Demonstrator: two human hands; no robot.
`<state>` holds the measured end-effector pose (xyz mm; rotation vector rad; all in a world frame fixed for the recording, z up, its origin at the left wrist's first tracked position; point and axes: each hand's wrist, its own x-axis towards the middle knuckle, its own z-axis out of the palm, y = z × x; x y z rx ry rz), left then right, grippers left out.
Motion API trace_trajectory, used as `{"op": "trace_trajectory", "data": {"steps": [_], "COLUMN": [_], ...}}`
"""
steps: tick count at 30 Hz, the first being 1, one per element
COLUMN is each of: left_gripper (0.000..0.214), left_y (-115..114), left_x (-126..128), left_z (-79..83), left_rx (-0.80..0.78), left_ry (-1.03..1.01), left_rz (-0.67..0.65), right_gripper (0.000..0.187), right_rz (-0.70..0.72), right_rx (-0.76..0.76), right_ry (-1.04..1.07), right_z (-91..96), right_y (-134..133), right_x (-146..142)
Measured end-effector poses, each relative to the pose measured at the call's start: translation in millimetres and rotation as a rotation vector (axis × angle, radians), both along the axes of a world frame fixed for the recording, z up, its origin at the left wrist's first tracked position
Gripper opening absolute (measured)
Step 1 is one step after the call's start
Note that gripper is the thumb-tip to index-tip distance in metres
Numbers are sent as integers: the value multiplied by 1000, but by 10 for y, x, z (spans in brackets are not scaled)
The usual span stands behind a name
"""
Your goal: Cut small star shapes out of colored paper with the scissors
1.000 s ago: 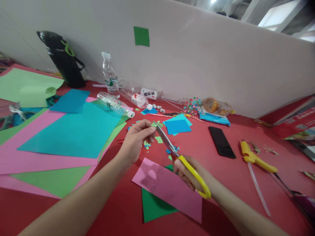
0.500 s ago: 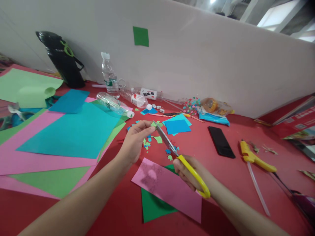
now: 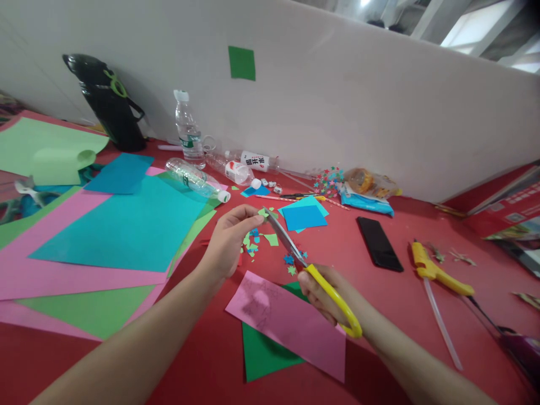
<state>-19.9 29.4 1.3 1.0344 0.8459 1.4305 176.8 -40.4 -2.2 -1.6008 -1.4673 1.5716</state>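
Observation:
My left hand point(image 3: 230, 239) pinches a small piece of light green paper point(image 3: 263, 213) between thumb and fingers. Yellow-handled scissors point(image 3: 333, 295) are gripped in my right hand point(image 3: 323, 295), their blades pointing up and left with the tips at the green piece. Whether the blades are slightly parted at the tips I cannot tell. Below the hands lies a pink paper strip point(image 3: 291, 332) with drawn star outlines, on top of a dark green sheet point(image 3: 265, 354). Green and blue paper scraps point(image 3: 271, 240) and small cut stars point(image 3: 291, 270) are scattered under the blades.
Large coloured sheets point(image 3: 126, 225) cover the left side. Plastic bottles point(image 3: 189, 135) and a black flask point(image 3: 107, 104) stand or lie by the wall. Blue paper squares point(image 3: 304, 218) lie ahead. On the right are a black phone point(image 3: 379, 243) and a yellow glue gun point(image 3: 441, 275).
My left hand has shifted very slightly left and the scissor tips have moved a little at the green piece. Everything else on the table stays in place.

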Motion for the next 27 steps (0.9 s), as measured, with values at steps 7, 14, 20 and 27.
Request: {"op": "trace_trajectory", "data": {"steps": [7,14,20,27], "left_gripper": [4,5,5,5], "left_y": [28,-11,18,6], "left_x": [-8,53,13,17], "left_z": [-40,-15,-23,-14], "left_rx": [-23,-65,-65,-17], "left_ry": [-67,-94,-117,-37], "left_rz": [43,5,43,89], "right_gripper": [53,53,50,45], "right_rz": [19,32,56,67], "right_rx": [28,73,82,7], "right_ry": [8,73,21,54], "right_z": [-32,-114,-72,-92], "right_y": [-8,-23,-28,-6], "right_x": [10,45,41,56]}}
